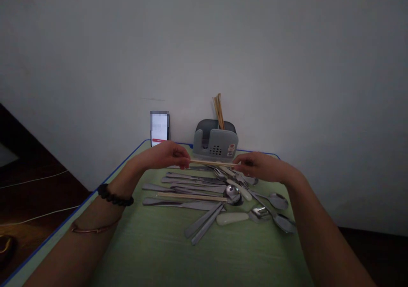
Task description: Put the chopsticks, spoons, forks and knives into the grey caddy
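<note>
My left hand (174,154) and my right hand (251,166) pinch opposite ends of some wooden chopsticks (212,163), held level above the table. Whether it is one pair or more I cannot tell. Just behind them stands a grey cutlery holder (223,142) with several chopsticks (219,111) upright in its right part. Below my hands lies a spread of metal cutlery: several knives (181,204), spoons (278,201) and forks, some overlapping. A white-handled fork (234,218) lies nearest the front right. More chopsticks (191,196) rest across the knives.
A lit phone (160,128) leans on the white wall (270,66) at the back left. The green table (197,265) has a blue edge and meets the wall. White cables (41,217) run over the dark floor on the left.
</note>
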